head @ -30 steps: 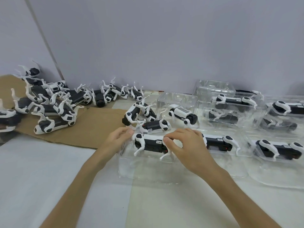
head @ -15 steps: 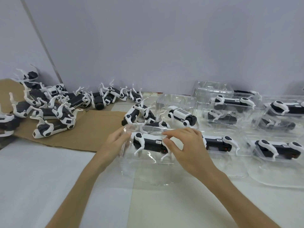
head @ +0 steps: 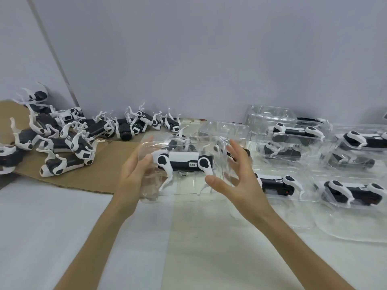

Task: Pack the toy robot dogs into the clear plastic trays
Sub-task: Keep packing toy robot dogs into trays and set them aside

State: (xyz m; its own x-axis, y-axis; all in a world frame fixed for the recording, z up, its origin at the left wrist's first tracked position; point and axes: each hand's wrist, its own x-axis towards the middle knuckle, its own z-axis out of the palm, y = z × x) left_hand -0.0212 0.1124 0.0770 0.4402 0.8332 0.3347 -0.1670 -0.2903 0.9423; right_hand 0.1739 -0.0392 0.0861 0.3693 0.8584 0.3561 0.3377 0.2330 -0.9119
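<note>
A clear plastic tray point(head: 184, 186) is lifted off the table and tilted toward me, with a black-and-white toy robot dog point(head: 184, 162) lying inside it. My left hand point(head: 134, 174) holds the tray's left end, thumb on the front and fingers behind. My right hand point(head: 234, 176) is at the tray's right end with fingers spread and straight; its contact with the tray is unclear. Behind the tray, loose dogs point(head: 182, 141) lie on the table.
A heap of unpacked dogs point(head: 62, 143) lies on brown cardboard point(head: 117, 164) at the left, against the wall. Packed trays point(head: 356, 191) and an empty tray point(head: 224, 132) fill the right and back. White table surface point(head: 188, 248) lies in front.
The tray with the dog has been lifted from the table and tipped toward me. My right hand has left the dog and opened at the tray's right end.
</note>
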